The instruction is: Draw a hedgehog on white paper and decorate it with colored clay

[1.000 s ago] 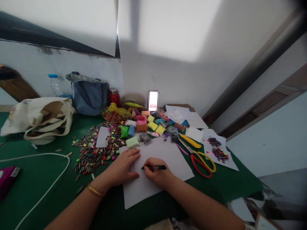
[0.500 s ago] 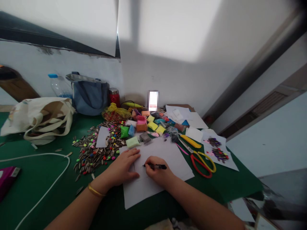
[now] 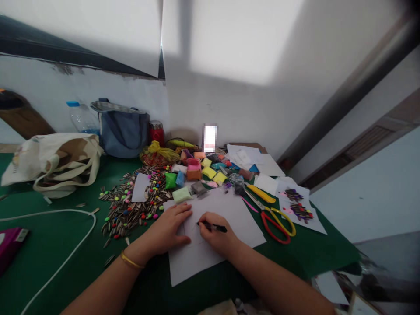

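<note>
White paper [image 3: 236, 218] lies on the green table in front of me. My left hand [image 3: 172, 227] rests flat on its left side, fingers stretched out, with a gold bangle on the wrist. My right hand [image 3: 215, 234] is closed around a black pen [image 3: 218, 228], whose tip points left at the sheet. Faint lines show on the paper between my hands. Scissors [image 3: 274, 218] with one red and one yellow handle lie to the right of the sheet, beside a yellow utility knife [image 3: 261, 193].
Sunflower seeds with colored beads [image 3: 131, 210] are heaped at left. Colored clay packets [image 3: 193, 171] sit behind the paper. At right lies a decorated sheet [image 3: 316, 223]. A cream bag [image 3: 22, 162], blue bag [image 3: 124, 131], red flask [image 3: 156, 133] and lit phone [image 3: 210, 138] line the back.
The pen tip and my right fingers have shifted very slightly up and to the right on the paper. My left hand stays in place.
</note>
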Tool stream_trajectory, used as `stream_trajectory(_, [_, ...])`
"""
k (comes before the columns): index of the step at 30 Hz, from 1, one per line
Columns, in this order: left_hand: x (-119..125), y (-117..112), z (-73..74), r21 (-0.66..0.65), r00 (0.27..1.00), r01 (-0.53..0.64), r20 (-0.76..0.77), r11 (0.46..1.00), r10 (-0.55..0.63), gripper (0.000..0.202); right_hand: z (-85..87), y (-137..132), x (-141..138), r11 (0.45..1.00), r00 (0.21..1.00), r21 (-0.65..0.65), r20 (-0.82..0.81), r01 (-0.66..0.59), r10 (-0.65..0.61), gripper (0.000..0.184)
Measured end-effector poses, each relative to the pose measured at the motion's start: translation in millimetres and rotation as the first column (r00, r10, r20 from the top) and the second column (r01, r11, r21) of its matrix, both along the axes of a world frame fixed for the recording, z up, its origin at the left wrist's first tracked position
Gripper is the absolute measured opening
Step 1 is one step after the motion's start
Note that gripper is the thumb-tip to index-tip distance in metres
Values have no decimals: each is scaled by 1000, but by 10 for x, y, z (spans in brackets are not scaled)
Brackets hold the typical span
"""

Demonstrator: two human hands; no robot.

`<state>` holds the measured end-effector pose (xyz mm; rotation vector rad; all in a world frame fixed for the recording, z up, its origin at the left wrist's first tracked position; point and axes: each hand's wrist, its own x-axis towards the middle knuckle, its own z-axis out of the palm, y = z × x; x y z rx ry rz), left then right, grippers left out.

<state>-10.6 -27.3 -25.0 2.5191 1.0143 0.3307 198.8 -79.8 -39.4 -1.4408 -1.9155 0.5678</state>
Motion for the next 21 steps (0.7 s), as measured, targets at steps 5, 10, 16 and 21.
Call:
stream_trajectory(5, [10, -6, 26, 1, 1000, 1, -21, 1000, -1, 76, 6, 4, 4, 1000, 1000, 2, -7, -9, 9, 11])
stream_trajectory(10, [3, 3, 12, 11, 1000, 10, 11, 1000, -10, 73, -19, 9, 10, 1000, 1000, 9, -13, -23, 23, 11])
stream_trajectory(16, [-2, -2, 22, 2, 1000, 9, 16, 1000, -9, 74, 6, 6, 13, 1000, 1000, -17, -23, -20, 20, 12])
stream_trajectory(21, [-5, 4, -2, 6, 1000, 5, 9, 1000, -5, 76, 30, -1, 13, 999, 999, -33, -28, -25, 24, 12])
